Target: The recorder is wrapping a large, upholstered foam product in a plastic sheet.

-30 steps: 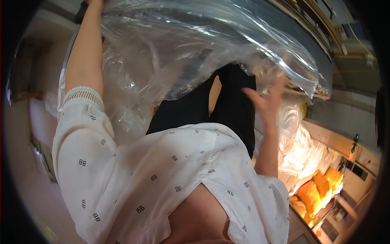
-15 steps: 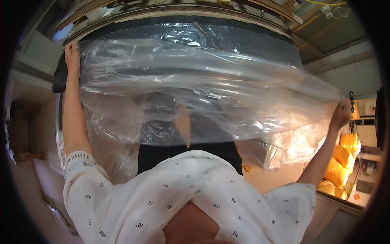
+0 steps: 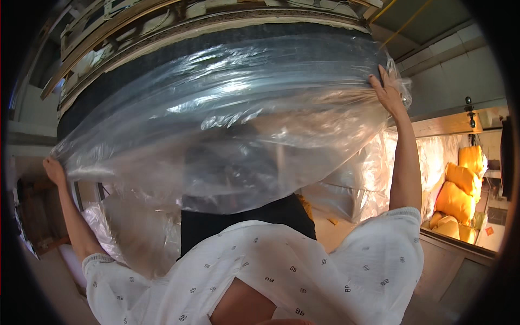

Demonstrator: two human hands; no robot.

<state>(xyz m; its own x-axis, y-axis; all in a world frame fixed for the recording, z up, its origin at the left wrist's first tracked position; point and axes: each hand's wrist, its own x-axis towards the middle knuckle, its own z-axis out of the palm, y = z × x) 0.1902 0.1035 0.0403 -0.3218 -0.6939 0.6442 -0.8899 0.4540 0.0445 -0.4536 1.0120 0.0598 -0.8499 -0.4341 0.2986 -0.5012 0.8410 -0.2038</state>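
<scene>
A wide clear plastic sheet (image 3: 233, 108) stretches between my two hands, sagging in a curve toward my body. At the far left, my left hand (image 3: 54, 170) is closed on the sheet's corner, lower and nearer than the other hand. My right hand (image 3: 387, 92) is at the far right edge, with folds of film drawn toward it and a loose flap bunched beyond it. Its thumb and forefinger are apart, while its other fingers grip the film. Beneath the far part of the sheet lies a dark, cloth-like surface (image 3: 157, 40).
Behind the dark surface runs a wooden rail (image 3: 108, 46). More crinkled clear plastic (image 3: 141, 233) hangs at lower left and glows in warm light at right. Yellow bundles (image 3: 457, 192) are stacked beyond an opening at right. A grey wall (image 3: 455, 81) stands at upper right.
My left hand has come nearer and further left, pulling its corner of the sheet. My right hand has moved away from me and inward, over the far right end of the dark surface.
</scene>
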